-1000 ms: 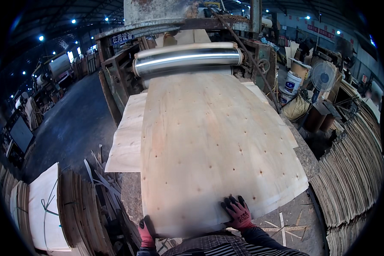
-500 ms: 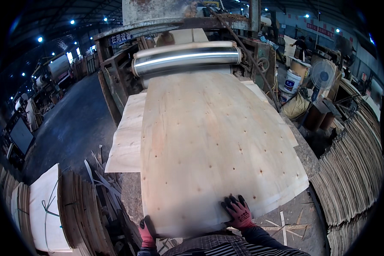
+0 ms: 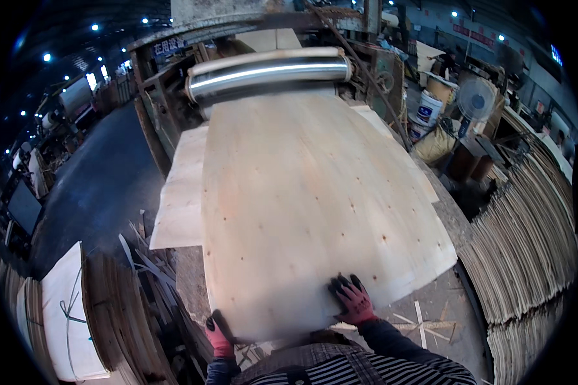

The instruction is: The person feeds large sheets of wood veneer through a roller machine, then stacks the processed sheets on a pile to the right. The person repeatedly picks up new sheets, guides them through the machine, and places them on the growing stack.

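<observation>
A large pale wood veneer sheet (image 3: 295, 199) with small dark knots stretches from my body to a machine's shiny metal roller (image 3: 270, 75). At its near left corner, my left hand (image 3: 219, 335), in a pink glove with dark fingertips, grips the edge; part of its fingers is hidden. My right hand (image 3: 353, 300), gloved alike, lies on top of the sheet near the front edge, fingers spread. Beneath, another pale veneer sheet (image 3: 178, 192) sticks out on the left.
Tall stacks of veneer (image 3: 517, 256) line the right side. On the left stands a tied veneer bundle (image 3: 67, 314) beside wood scraps (image 3: 154, 266). A fan (image 3: 475, 99), a white bucket (image 3: 428, 108) and a sack (image 3: 435, 144) are at the back right.
The veneer sheet has shifted slightly away from me toward the roller, both hands moving with it. The whole view has tilted a little.
</observation>
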`<state>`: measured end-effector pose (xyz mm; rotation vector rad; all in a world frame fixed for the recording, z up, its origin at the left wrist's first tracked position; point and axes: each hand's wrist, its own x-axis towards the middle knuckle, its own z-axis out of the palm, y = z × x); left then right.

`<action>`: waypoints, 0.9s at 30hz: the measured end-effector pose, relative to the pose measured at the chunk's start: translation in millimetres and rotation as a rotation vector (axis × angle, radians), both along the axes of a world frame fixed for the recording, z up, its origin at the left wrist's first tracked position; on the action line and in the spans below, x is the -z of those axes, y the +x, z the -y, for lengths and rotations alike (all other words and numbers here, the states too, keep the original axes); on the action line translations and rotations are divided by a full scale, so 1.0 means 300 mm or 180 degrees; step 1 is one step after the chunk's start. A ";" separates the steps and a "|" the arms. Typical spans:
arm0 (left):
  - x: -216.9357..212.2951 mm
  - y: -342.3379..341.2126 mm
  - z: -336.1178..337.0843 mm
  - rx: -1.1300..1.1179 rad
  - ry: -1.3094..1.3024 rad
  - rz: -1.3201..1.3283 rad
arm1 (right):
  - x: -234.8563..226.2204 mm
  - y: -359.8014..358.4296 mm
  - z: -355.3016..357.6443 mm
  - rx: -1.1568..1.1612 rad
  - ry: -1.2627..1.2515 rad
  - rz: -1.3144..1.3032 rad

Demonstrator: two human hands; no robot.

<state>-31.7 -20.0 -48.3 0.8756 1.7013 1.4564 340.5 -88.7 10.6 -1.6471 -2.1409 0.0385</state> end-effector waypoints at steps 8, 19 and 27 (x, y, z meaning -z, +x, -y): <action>0.120 -0.112 -0.008 0.0611 -0.0382 0.0092 | 0.049 -0.039 0.010 0.0411 0.0064 0.0123; -0.144 -0.154 0.114 0.1460 -0.0687 -0.1471 | -0.016 -0.287 0.146 0.0584 0.0008 0.1194; -0.379 -0.280 0.152 0.2627 0.0419 0.0398 | -0.088 -0.205 0.090 0.0106 -0.0197 0.1922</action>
